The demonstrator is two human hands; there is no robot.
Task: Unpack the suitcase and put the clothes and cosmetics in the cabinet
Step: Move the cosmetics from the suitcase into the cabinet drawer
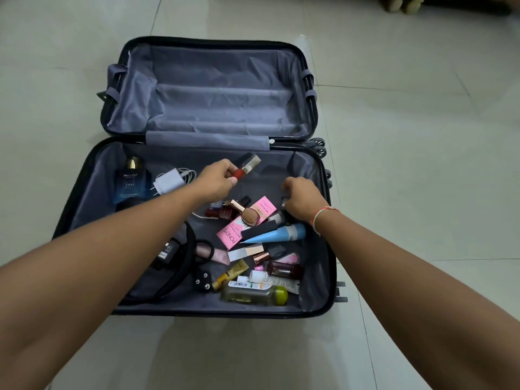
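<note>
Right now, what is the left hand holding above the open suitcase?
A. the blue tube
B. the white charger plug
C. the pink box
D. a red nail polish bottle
D: the left hand pinches a red nail polish bottle, lifted clear of the clutter in the suitcase.

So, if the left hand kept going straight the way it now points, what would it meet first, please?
Probably nothing loose: the left hand, holding a red bottle, points at bare lining, then the suitcase hinge wall. Depth is unclear.
</note>
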